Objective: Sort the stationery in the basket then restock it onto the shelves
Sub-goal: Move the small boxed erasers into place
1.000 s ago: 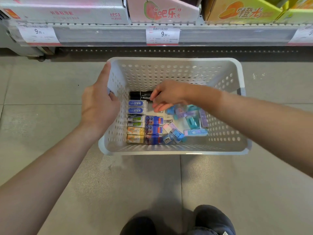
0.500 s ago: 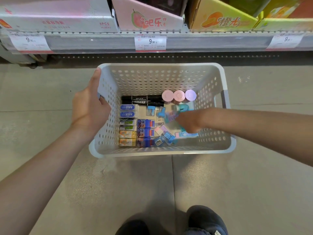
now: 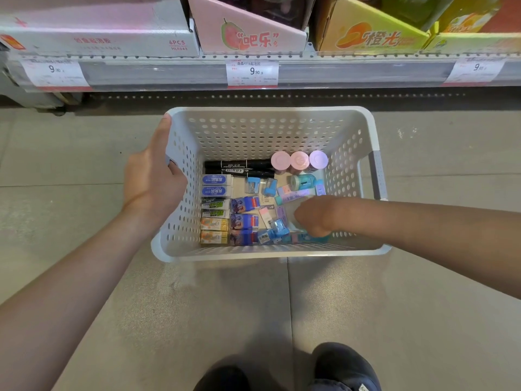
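Bare-skinned, our right hand [image 3: 313, 214] reaches down into the near right part of the white perforated basket [image 3: 265, 131], knuckles toward us; its fingers are hidden beneath the hand, so we cannot tell whether they hold anything. It lies over a loose heap of pastel stationery pieces [image 3: 293, 193] and blue sharpeners [image 3: 277, 227]. Our left hand [image 3: 153, 182] grips the basket's left wall, thumb along the outer rim and fingers curled over the edge to the inside.

Along the basket's left side stands an orderly column of boxed erasers: two blue-and-white [image 3: 215, 185], two green-labelled [image 3: 215, 208], two orange [image 3: 214, 230]. Just beside them, toward the centre, lies a column of purple-and-red erasers [image 3: 244, 213]. Black markers [image 3: 238, 167] lie crosswise at the far end of the floor of the basket, touching the top of the eraser column. Three round caps, two pink [image 3: 290, 160] and one lilac [image 3: 318, 159], stand in a row to the right of the markers. A teal sharpener [image 3: 303, 182] lies just in front of them.

The basket rests on a grey tiled floor [image 3: 197, 306]. Beyond it runs a shelf edge [image 3: 366, 73] bearing price labels [image 3: 252, 71], with cardboard display cartons above: white [image 3: 98, 38], pink [image 3: 248, 35], yellow [image 3: 372, 38]. Dark shoes [image 3: 342, 365] show at the lower edge.
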